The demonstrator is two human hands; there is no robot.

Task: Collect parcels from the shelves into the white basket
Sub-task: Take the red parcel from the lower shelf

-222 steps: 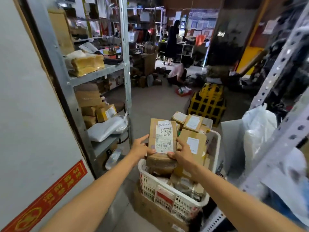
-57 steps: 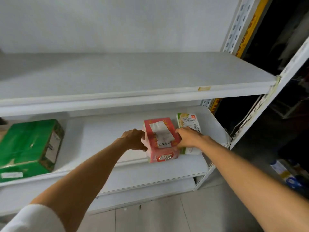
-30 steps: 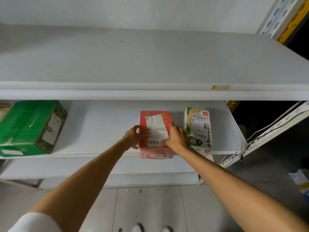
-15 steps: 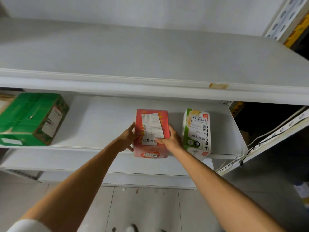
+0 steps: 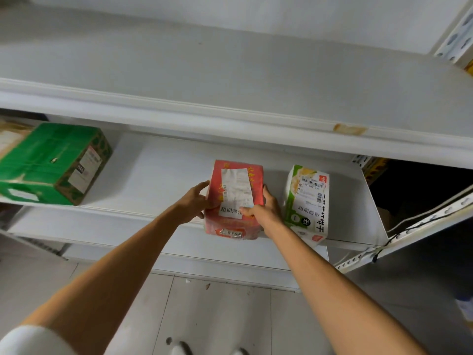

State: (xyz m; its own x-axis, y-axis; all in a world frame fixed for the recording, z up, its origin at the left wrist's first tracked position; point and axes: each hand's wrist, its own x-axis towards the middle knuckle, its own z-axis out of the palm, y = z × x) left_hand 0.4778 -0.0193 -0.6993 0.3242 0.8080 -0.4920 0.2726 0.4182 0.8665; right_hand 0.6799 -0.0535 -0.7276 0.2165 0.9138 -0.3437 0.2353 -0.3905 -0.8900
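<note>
On shelf | 1 red parcel | held by left hand, right hand

Lit softly and evenly from above, fairly bright. Threw a broad shadow beneath the upper white metal shelf board onto the rear of the lower white shelf. Sank to near black behind the perforated white upright at right. Bowed shelf edges through wide-angle distortion. Blurred the white sleeve at the bottom corner; smeared label print on the red wrapped parcel.
</note>
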